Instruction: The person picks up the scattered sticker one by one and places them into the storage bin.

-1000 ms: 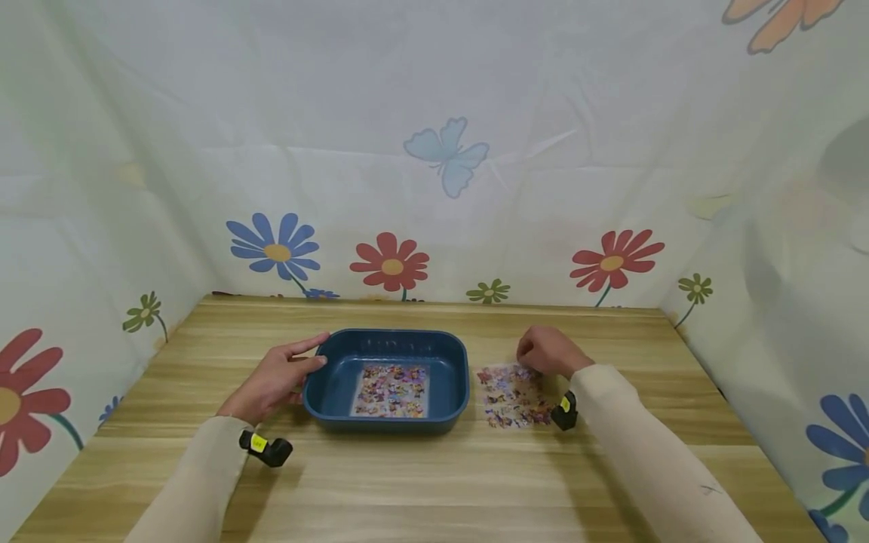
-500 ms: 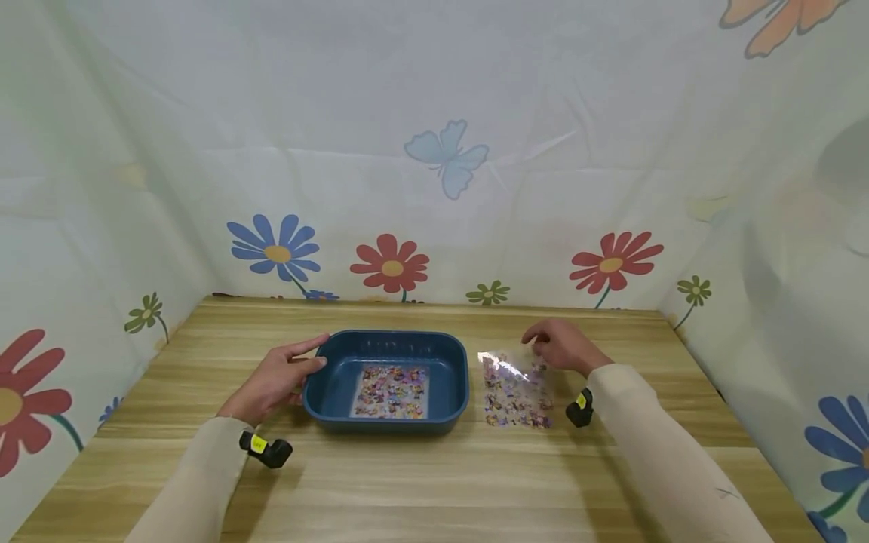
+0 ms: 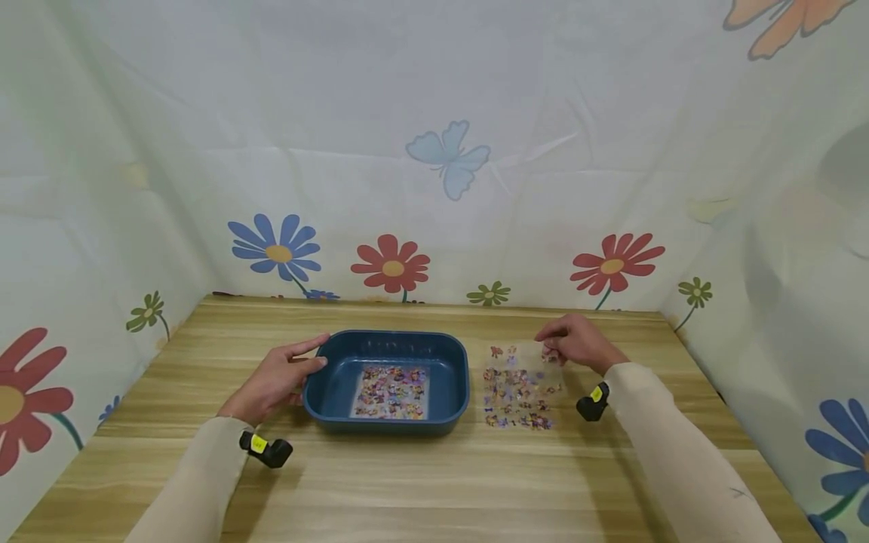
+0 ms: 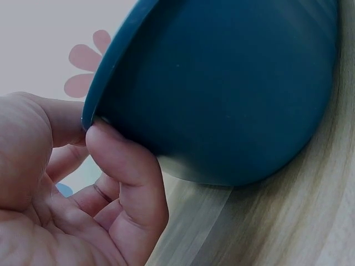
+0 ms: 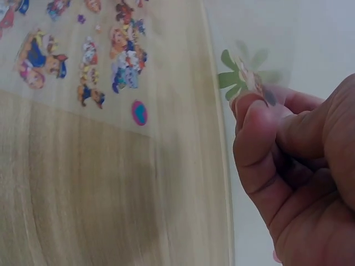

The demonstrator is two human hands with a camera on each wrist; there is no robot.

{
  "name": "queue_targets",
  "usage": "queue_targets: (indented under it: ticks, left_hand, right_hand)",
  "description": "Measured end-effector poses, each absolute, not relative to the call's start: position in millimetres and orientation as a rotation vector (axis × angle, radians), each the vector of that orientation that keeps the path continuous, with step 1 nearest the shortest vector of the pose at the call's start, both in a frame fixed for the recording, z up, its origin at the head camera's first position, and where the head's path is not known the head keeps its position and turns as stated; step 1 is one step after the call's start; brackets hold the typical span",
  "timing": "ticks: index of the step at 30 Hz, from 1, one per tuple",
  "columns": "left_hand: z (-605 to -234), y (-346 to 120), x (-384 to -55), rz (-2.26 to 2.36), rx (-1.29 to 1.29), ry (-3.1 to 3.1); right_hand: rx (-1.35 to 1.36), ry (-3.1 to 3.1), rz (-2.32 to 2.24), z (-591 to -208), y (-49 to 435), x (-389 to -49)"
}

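Note:
My left hand (image 3: 274, 381) pinches the left rim of a deep blue tray (image 3: 444, 377), thumb on one side and fingers on the other, as the left wrist view shows close up. Flat on the tray's floor lies a sheet of colourful stickers (image 3: 392, 392). To the tray's right, a clear sticker sheet (image 3: 519, 385) printed with small cartoon figures lies along the table. My right hand (image 3: 580, 343) pinches the clear sheet's far right corner between thumb and forefinger; in the right wrist view that corner, with a sticker (image 5: 259, 83) on it, is raised.
The wood-grain table (image 3: 407, 490) ends at the back against a white curtain (image 3: 305, 113) printed with flowers and a butterfly. More of the same curtain hangs at both sides. A small black camera (image 3: 266, 449) is worn on each wrist.
My right hand has moved to the right, and the clear sticker sheet's far edge now reaches further back and right. My left hand and the tray have stayed put.

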State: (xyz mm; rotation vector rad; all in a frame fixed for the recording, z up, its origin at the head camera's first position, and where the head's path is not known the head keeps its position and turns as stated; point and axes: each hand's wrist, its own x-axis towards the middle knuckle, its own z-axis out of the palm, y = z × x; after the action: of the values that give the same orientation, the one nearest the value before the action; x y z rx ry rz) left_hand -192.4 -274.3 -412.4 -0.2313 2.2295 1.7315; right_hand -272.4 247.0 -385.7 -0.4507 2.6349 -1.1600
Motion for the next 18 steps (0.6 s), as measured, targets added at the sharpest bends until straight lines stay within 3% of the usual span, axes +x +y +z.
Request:
queue_targets:
  ticks: [18]
  left_hand:
    - [-410, -274, -191, 1.731, -0.221, 2.234]
  right_hand:
    - [-0.441, 2.465, -1.379, -367, 244, -274]
